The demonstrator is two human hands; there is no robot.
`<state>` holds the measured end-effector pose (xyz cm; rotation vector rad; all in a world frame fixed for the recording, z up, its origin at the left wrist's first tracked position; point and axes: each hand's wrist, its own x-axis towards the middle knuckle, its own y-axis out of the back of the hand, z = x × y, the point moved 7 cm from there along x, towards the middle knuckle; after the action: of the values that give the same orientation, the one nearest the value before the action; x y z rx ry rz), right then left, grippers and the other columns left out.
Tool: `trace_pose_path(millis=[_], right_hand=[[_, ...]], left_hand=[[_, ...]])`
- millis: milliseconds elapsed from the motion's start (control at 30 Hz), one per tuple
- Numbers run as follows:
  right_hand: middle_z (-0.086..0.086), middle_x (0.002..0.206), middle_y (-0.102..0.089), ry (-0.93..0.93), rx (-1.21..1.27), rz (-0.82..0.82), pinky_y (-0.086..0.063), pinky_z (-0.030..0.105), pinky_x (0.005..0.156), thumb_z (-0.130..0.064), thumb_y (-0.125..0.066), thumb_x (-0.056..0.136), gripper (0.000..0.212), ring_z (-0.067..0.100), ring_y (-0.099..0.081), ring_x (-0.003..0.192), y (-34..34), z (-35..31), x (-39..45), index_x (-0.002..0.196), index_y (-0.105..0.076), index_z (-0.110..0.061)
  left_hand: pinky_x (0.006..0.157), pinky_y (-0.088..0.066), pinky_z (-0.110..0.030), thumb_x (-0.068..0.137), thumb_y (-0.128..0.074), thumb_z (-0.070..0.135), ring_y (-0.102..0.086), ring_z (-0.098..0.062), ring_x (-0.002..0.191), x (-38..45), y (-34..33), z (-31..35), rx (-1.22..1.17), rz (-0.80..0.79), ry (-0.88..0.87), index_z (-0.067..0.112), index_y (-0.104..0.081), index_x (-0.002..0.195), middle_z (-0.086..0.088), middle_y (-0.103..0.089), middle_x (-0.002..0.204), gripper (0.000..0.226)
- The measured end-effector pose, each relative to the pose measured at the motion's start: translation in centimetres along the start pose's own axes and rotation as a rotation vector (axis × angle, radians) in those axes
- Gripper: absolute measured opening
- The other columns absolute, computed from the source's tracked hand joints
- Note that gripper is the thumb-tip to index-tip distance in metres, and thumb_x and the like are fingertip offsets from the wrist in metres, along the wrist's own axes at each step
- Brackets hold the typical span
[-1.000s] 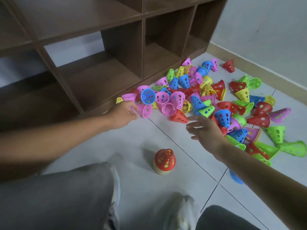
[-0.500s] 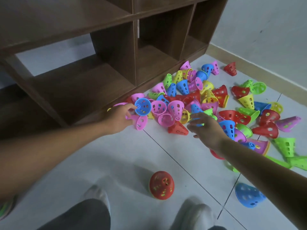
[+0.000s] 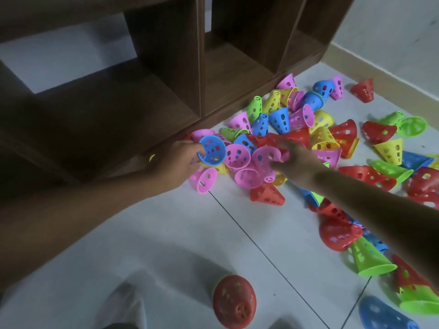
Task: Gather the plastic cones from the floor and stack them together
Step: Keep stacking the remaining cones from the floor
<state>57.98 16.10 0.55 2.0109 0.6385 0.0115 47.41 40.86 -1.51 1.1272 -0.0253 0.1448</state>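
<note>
The cones (image 3: 297,143) are thin, smooth plastic with a slight sheen, pierced with holes, in pink, blue, red, yellow and green. The shelf unit (image 3: 166,67) is dark brown wood-look board, matt. The floor (image 3: 166,233) is pale, smooth tile with dark grout lines.

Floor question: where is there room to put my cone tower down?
Bare tiles lie between the red stack, the shelf and the lone red cone. Right of that, the cone pile crowds the floor.
</note>
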Motion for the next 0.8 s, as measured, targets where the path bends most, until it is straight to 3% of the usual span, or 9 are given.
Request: trace_pose_path(millis=[67,167,233,300,433,567,667,733,800], right_hand=[[0.012,0.145,-0.051,-0.011,-0.012,-0.016,-0.039,0.026,0.087,-0.029,-0.065,0.095,0.064,0.030,-0.054,0.123,-0.6,0.6,0.5,0.152,-0.036,-0.018],[0.010,0.150,-0.047,-0.001,-0.023,-0.025,-0.040,0.029,0.095,-0.030,-0.060,0.098,0.062,0.030,-0.051,0.131,-1.2,1.0,0.9,0.153,-0.034,-0.019],[0.010,0.149,-0.049,0.001,-0.024,-0.018,-0.043,0.031,0.098,-0.029,-0.059,0.098,0.058,0.029,-0.053,0.129,-1.6,1.4,1.1,0.152,-0.038,-0.020],[0.009,0.142,-0.054,-0.006,-0.026,0.014,-0.048,0.035,0.096,-0.029,-0.060,0.097,0.052,0.029,-0.057,0.122,-1.7,1.9,1.3,0.146,-0.046,-0.019],[0.007,0.117,-0.066,-0.028,0.023,0.078,-0.041,0.027,0.074,-0.030,-0.061,0.098,0.032,0.025,-0.061,0.096,-1.8,2.4,0.1,0.125,-0.060,-0.014],[0.003,0.095,-0.067,-0.026,0.140,0.175,-0.040,0.025,0.060,-0.035,-0.059,0.098,0.018,0.023,-0.061,0.079,-1.2,2.5,-2.6,0.094,-0.061,-0.017],[0.002,0.085,-0.062,-0.084,0.350,0.220,-0.053,0.033,0.061,-0.033,-0.059,0.099,0.018,0.016,-0.062,0.064,-0.8,2.7,-5.2,0.097,-0.057,-0.015],[0.004,0.079,-0.059,-0.129,0.501,0.242,-0.055,0.040,0.062,-0.028,-0.058,0.100,0.019,0.008,-0.057,0.051,-0.7,2.6,-7.3,0.101,-0.056,-0.009],[0.003,0.074,-0.060,-0.151,0.619,0.267,-0.054,0.037,0.060,-0.023,-0.055,0.102,0.017,0.006,-0.054,0.047,-0.6,2.4,-9.4,0.104,-0.056,-0.006]], left_hand=[[0.072,-0.059,-0.039,0.084,-0.080,0.017,-0.068,-0.024,0.085,-0.3,0.8,0.9,-0.017,0.042,-0.040,0.015,-0.072,0.102,-0.004,-0.072,0.094,0.020],[0.059,-0.052,-0.030,0.086,-0.079,0.025,-0.056,-0.009,0.064,-1.3,2.4,2.6,-0.075,0.110,-0.089,0.015,-0.068,0.089,0.010,-0.055,0.070,0.015],[0.062,-0.056,-0.037,0.088,-0.075,0.033,-0.060,-0.012,0.070,-2.2,3.0,3.5,-0.143,0.121,-0.096,0.015,-0.071,0.091,0.008,-0.058,0.076,0.019],[0.064,-0.058,-0.042,0.089,-0.075,0.031,-0.064,-0.016,0.078,-3.1,3.5,4.3,-0.228,0.113,-0.086,0.014,-0.074,0.094,0.002,-0.063,0.086,0.018],[0.064,-0.047,-0.016,0.085,-0.080,0.023,-0.059,-0.003,0.076,-5.0,4.4,6.1,-0.384,0.166,0.004,0.016,-0.074,0.091,0.011,-0.053,0.086,0.011],[0.071,-0.047,-0.011,0.084,-0.080,0.016,-0.063,-0.001,0.089,-7.1,4.8,6.8,-0.598,0.196,0.143,0.011,-0.076,0.085,0.004,-0.059,0.088,0.007],[0.069,-0.044,-0.011,0.087,-0.077,0.012,-0.059,0.001,0.074,-8.5,4.9,7.3,-0.717,0.179,0.195,0.015,-0.075,0.079,0.005,-0.064,0.078,0.009],[0.066,-0.047,-0.012,0.088,-0.075,0.015,-0.058,0.000,0.066,-9.6,4.6,7.4,-0.819,0.139,0.283,0.017,-0.076,0.079,0.009,-0.066,0.070,0.009],[0.065,-0.051,-0.014,0.088,-0.072,0.019,-0.061,-0.003,0.065,-10.6,4.1,7.8,-0.926,0.088,0.358,0.017,-0.077,0.082,0.008,-0.070,0.069,0.008]])
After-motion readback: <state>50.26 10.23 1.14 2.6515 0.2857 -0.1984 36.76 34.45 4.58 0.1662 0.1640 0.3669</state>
